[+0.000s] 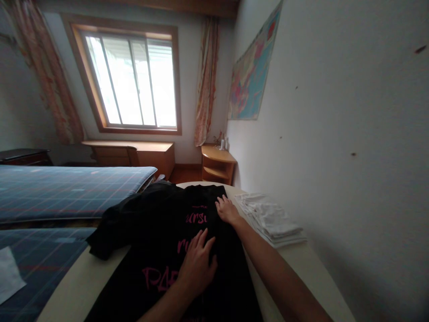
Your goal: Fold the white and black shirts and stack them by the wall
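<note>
A black T-shirt [157, 232] with pink lettering lies spread over a pale round table [321, 277]. One sleeve hangs out to the left, and the right side is folded inward over part of the print. My left hand [200, 259] rests on the middle of the shirt, palm down, fingers apart. Farther up, my right hand [227, 209] lies on the folded right edge near the top, its fingers stretched out over the cloth. Neither hand grips anything visible.
A stack of folded white cloths [271, 219] sits at the table's right, close to the wall. Mattresses with a blue plaid cover [73, 190] stand to the left, with something white [10, 273] on the lower one. A desk [154, 152] and corner shelf [217, 154] are farther back.
</note>
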{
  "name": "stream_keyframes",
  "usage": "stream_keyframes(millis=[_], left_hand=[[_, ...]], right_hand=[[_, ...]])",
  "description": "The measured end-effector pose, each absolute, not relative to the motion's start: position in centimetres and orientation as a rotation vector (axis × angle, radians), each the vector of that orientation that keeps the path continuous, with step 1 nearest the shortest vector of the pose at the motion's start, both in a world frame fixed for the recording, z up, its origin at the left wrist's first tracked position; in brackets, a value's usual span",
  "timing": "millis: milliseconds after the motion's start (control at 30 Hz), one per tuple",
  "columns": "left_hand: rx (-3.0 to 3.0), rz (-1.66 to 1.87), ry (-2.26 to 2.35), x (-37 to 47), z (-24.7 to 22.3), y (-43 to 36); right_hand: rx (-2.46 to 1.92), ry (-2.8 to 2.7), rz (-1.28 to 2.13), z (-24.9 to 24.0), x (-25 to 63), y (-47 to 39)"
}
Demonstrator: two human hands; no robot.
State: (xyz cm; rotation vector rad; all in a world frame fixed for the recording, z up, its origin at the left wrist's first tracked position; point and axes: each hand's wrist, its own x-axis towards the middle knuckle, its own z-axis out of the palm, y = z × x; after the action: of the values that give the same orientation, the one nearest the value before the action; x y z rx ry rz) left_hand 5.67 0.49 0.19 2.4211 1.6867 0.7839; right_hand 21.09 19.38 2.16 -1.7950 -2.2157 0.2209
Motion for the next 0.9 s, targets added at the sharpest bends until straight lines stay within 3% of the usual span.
stream_keyframes(millis=[200, 400, 900], left_hand=[[2.745, 0.92, 1.381, 6.6, 3.9, -2.0], [3.167, 0.426, 0.568, 9.0, 5.5, -6.5], [3.357, 0.536, 0.399, 14.1, 3.2, -7.1]], right_hand=[[-1.636, -2.343, 0.267, 2.4, 26.2, 14.5], [-1.626, -2.334, 0.271, 1.5, 28.2, 10.7], [-1.711, -2.292, 0.194, 1.4, 28.2, 10.0]])
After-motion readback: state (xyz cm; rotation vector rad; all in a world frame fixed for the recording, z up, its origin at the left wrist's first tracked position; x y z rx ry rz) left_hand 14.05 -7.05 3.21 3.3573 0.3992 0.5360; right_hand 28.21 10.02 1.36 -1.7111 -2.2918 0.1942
